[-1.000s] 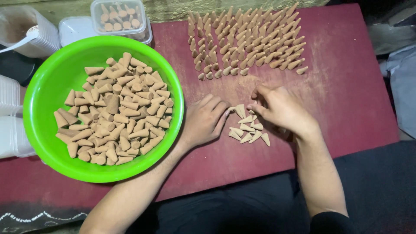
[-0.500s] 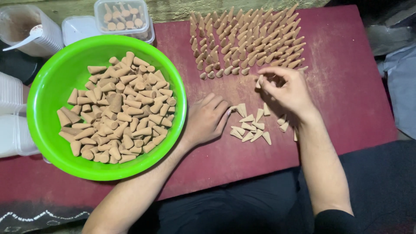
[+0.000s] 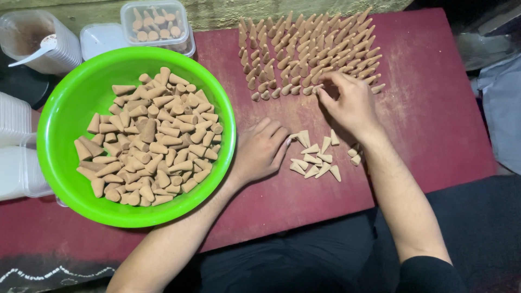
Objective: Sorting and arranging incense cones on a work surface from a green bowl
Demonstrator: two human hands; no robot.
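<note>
**Mia:** Red table (image 3: 434, 125) all over, with a big green bowl (image 3: 59, 114) on the left side; the bowl is full of little brown cones (image 3: 149, 146) lying in a heap.

**Ben:** And at the far end of the table lots of cones stand up in rows (image 3: 309, 51), tips up, close together; I think that part is done.

**Mia:** The right hand (image 3: 350, 103) is at the near edge of those rows; its fingertips are pinched together low at the last row, but I cannot tell if a cone is between them.

**Ben:** The left hand (image 3: 263, 149) lies flat and loose on the table, holding nothing; its fingertips are just beside a small bunch of loose cones (image 3: 317, 157) lying on their sides.

**Mia:** So the small bunch is not stood up yet; the heap in the bowl is not stood up either; I think more is left than is done.

**Ben:** At the back I see a clear box (image 3: 157, 21) with a few cones in it, and a round tub (image 3: 32, 40) with a white spoon (image 3: 35, 51); white boxes (image 3: 16, 146) sit at the left edge.
</note>
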